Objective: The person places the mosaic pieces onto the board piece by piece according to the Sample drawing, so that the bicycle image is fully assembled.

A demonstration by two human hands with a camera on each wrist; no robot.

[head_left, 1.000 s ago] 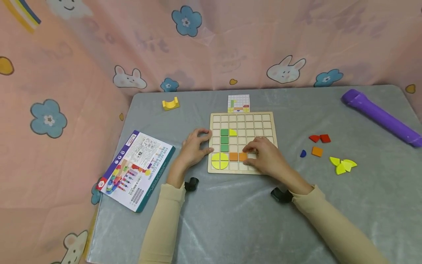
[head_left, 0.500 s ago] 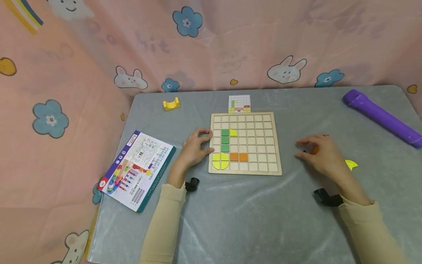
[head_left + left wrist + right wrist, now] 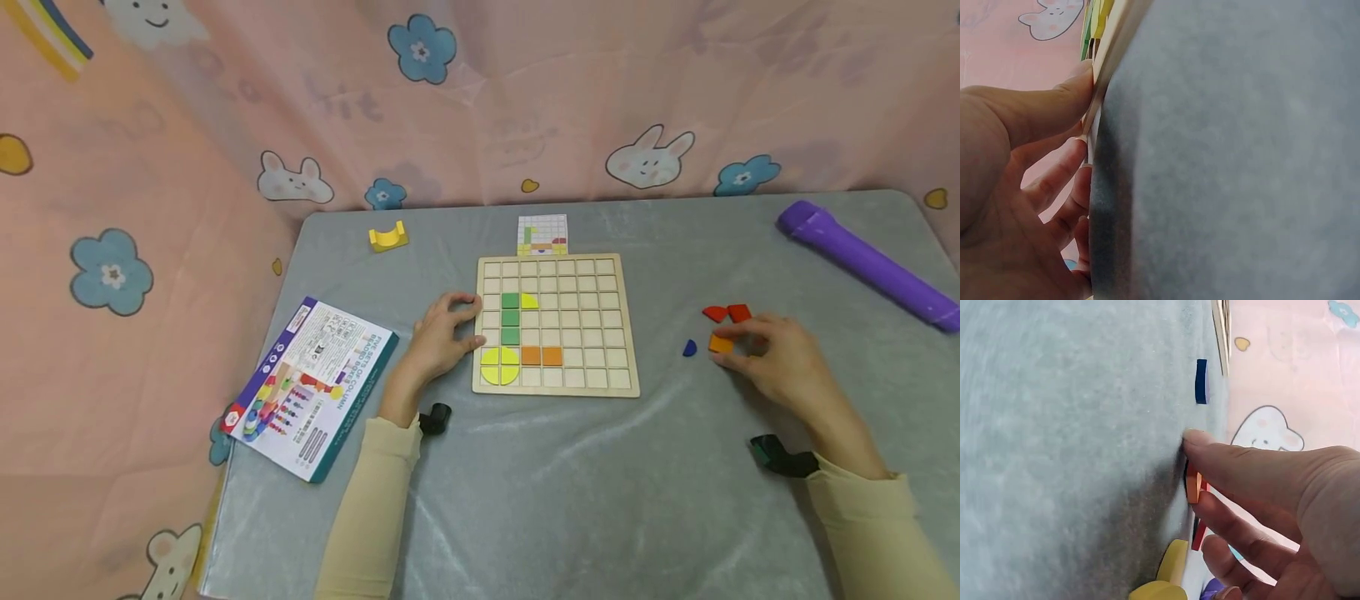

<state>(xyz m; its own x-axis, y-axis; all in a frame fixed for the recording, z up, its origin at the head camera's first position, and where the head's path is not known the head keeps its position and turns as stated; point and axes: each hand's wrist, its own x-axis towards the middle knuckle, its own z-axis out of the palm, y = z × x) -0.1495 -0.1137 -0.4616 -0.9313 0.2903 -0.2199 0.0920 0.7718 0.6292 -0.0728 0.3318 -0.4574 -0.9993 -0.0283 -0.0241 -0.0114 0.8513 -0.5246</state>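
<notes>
In the head view my right hand (image 3: 787, 367) is at the loose pieces on the right. Its thumb and forefinger pinch an orange square tile (image 3: 721, 343) lying on the tabletop; the right wrist view has the tile (image 3: 1194, 482) between thumb and finger. My left hand (image 3: 440, 337) rests its thumb and fingertips against the left edge of the wooden grid board (image 3: 634, 358). On the board lie green squares (image 3: 511, 317), two orange squares (image 3: 541, 356), a yellow quarter circle (image 3: 529, 301) and a yellow circle of quarter pieces (image 3: 499, 366).
Around the right hand are a blue half-circle (image 3: 690, 348), a red curved piece (image 3: 715, 313), a red square (image 3: 739, 312) and yellow pieces (image 3: 1172, 562). A pattern card (image 3: 542, 235) touches the board's far edge. A box (image 3: 315, 387), yellow stand (image 3: 388, 237) and purple tube (image 3: 862, 265) lie farther out.
My right hand has left the board, moved right to the loose pieces and taken hold of an orange square tile. The left hand has stayed at the board's edge.
</notes>
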